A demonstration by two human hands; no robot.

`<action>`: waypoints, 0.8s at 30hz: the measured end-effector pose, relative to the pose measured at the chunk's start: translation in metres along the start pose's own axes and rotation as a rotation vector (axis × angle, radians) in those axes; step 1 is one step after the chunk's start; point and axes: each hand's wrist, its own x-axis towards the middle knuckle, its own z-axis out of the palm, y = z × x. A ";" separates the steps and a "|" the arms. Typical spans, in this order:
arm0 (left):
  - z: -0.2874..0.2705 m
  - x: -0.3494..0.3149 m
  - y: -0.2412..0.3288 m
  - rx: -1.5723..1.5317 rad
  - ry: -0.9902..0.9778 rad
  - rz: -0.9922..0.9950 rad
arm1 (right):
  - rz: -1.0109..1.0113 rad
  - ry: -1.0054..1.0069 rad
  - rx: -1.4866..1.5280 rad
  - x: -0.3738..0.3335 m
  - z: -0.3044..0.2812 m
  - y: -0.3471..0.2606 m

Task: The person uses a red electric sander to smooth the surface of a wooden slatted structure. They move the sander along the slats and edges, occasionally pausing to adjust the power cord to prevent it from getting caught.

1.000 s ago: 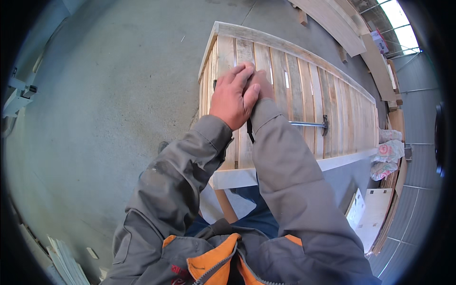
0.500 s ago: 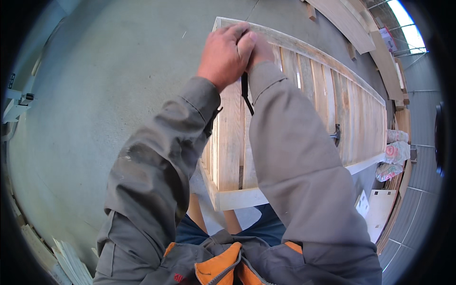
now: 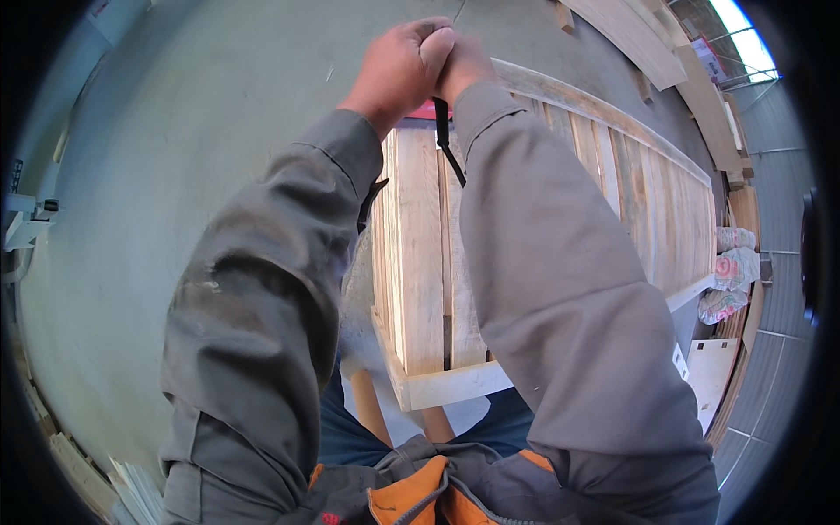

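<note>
My left hand [image 3: 394, 70] and my right hand [image 3: 465, 66] are closed and pressed together, thumb side up, above the far left corner of a slatted wooden panel [image 3: 420, 245] with a pale frame. What lies inside the fingers is hidden. Just under the hands shows part of a red thing [image 3: 427, 110], too covered to name. A black strap [image 3: 447, 144] hangs between the wrists, its loose end by my right cuff. Another black strap end [image 3: 371, 203] sticks out beside my left sleeve.
Long boards [image 3: 630, 44] lie at the far right beside a grey corrugated wall [image 3: 783, 245]. Patterned bags [image 3: 737, 268] sit past the panel's right end. Wood strips [image 3: 136, 490] are at the lower left, and a white metal machine part [image 3: 31, 219] stands at the left edge.
Both hands have moved farther away together, past the panel's far edge, uncovering the red thing. My right arm now covers the dark metal tool seen on the slats before.
</note>
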 end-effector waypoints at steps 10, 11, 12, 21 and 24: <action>0.018 -0.067 0.031 0.127 0.027 0.178 | 0.044 0.031 0.151 -0.095 -0.006 0.010; 0.023 -0.078 0.033 0.119 0.051 0.203 | 0.061 0.039 0.153 -0.111 -0.007 0.010; 0.024 -0.093 0.037 0.124 0.076 0.221 | 0.071 0.039 0.167 -0.129 -0.006 0.003; 0.035 -0.210 0.079 0.134 0.052 0.171 | 0.159 0.041 0.312 -0.248 0.021 0.009; 0.037 -0.243 0.095 0.152 0.037 0.143 | 0.118 0.036 0.286 -0.282 0.025 0.009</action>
